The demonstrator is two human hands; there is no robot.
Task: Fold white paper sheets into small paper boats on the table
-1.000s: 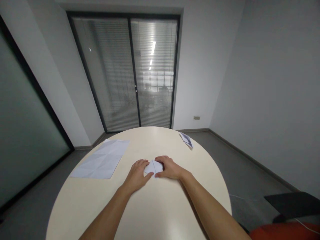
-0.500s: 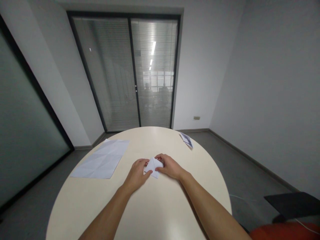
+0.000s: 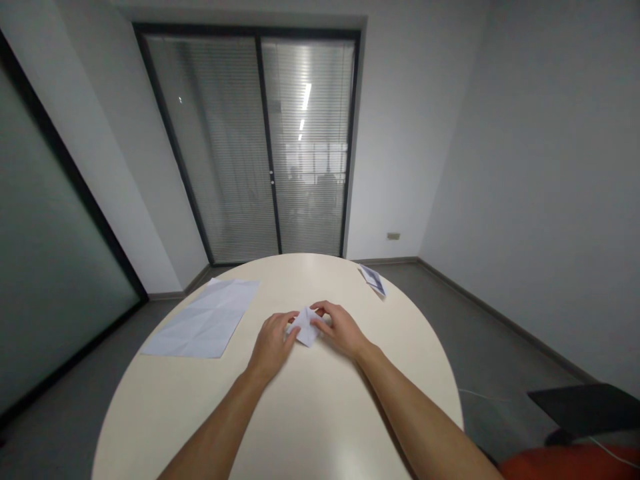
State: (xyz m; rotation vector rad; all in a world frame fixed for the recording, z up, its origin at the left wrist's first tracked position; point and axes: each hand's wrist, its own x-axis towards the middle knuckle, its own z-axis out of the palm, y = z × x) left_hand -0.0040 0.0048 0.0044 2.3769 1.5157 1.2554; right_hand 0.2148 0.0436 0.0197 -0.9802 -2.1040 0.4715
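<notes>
Small paper (image 3: 305, 328): folded small already, one flap up.
Left hand (image 3: 273, 342): pinches its edge.
Right hand (image 3: 343, 328): pinches the flap.

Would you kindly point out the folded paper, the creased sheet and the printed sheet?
folded paper (image 3: 305, 329), head view, its white middle.
creased sheet (image 3: 203, 325), head view, its centre.
printed sheet (image 3: 373, 279), head view, its middle.

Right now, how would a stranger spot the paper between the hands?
On the round cream table, look where the left hand and right hand meet. The small folded paper lies between them. Unlike the big flat sheet at left, it is tiny and gripped.
</notes>
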